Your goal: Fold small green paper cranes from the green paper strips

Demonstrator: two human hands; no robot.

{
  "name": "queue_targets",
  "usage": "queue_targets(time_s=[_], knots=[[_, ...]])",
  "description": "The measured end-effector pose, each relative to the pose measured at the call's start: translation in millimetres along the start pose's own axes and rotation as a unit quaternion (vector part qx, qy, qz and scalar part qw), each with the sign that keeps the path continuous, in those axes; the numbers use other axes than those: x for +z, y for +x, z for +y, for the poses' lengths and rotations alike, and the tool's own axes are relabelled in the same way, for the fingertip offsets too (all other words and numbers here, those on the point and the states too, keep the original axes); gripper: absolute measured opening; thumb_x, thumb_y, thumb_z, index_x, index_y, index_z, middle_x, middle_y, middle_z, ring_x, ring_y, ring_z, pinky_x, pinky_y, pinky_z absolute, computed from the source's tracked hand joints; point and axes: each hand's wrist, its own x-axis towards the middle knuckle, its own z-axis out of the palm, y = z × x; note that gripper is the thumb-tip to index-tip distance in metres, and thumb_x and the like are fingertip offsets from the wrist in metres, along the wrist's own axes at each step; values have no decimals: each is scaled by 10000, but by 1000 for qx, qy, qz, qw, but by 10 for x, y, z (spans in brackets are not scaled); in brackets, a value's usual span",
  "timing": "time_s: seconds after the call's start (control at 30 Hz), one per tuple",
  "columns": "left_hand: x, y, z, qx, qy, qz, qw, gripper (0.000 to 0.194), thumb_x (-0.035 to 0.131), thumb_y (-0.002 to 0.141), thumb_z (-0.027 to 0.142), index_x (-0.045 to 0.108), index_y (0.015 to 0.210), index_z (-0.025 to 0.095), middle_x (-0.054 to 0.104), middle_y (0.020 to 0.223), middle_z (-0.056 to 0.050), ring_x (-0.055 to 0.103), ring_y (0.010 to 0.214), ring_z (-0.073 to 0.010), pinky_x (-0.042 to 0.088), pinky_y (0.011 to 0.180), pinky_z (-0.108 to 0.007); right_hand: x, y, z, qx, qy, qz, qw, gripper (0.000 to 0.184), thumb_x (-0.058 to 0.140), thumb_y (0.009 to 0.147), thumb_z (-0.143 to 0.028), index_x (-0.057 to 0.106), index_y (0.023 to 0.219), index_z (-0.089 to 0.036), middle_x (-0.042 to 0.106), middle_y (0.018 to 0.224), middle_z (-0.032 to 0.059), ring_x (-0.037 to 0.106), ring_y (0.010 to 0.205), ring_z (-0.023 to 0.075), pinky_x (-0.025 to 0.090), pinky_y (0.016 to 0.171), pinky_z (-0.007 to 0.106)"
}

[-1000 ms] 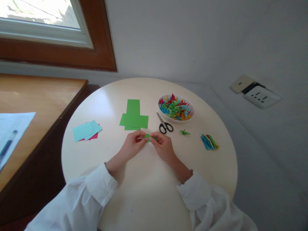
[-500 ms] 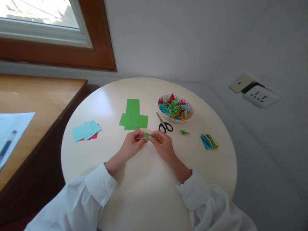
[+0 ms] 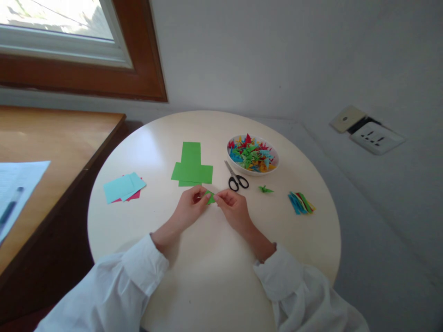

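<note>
A small folded piece of green paper [image 3: 210, 197] is pinched between my two hands just above the white table [image 3: 207, 276]. My left hand [image 3: 191, 205] is closed on its left side, thumb in front. My right hand [image 3: 234, 208] grips the right edge with thumb and forefinger; the fingers cover part of the fold. Right behind the hands lie overlapping green paper sheets [image 3: 191, 161]. Black-handled scissors [image 3: 236, 180] rest just beyond my right hand, and a small green paper crane [image 3: 266, 189] lies to its right.
A white bowl [image 3: 254, 174] full of colourful paper cranes stands at the back right. Paper strips [image 3: 301, 203] lie at the right, light-blue sheets [image 3: 121, 188] over red ones at the left. A wooden desk [image 3: 69, 133] with a pen [image 3: 12, 205] adjoins on the left.
The green paper between my fingers has turned slightly and less of it shows on the right, at my right fingertips. Both hands stay in nearly the same place.
</note>
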Motion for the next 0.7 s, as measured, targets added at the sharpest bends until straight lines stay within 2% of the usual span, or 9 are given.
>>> queue_targets(time_s=[0.27, 0.5, 0.7], knots=[[4, -25, 50, -11, -12, 17, 1000, 173, 562, 692, 278, 487, 588, 161, 440, 525, 47, 382, 490, -79, 297, 472, -206, 25, -6, 9, 24, 38, 4, 999, 163, 629, 674, -336, 571, 639, -187, 570, 535, -27, 507, 462, 100, 423, 448, 223], [14, 1, -31, -16, -24, 21, 999, 180, 551, 717, 288, 491, 608, 159, 462, 554, 37, 423, 526, -90, 341, 501, -213, 37, 0, 3, 43, 85, -6, 995, 165, 658, 644, -325, 564, 650, -189, 579, 553, -33, 528, 473, 98, 451, 471, 231], [-8, -1, 3, -14, -22, 23, 999, 198, 534, 743, 291, 502, 601, 156, 465, 553, 37, 419, 525, -90, 333, 509, -220, 48, 5, 0, 58, 107, -25, 992, 210, 657, 650, -363, 540, 708, -198, 598, 559, -32, 586, 498, 121, 430, 462, 227]])
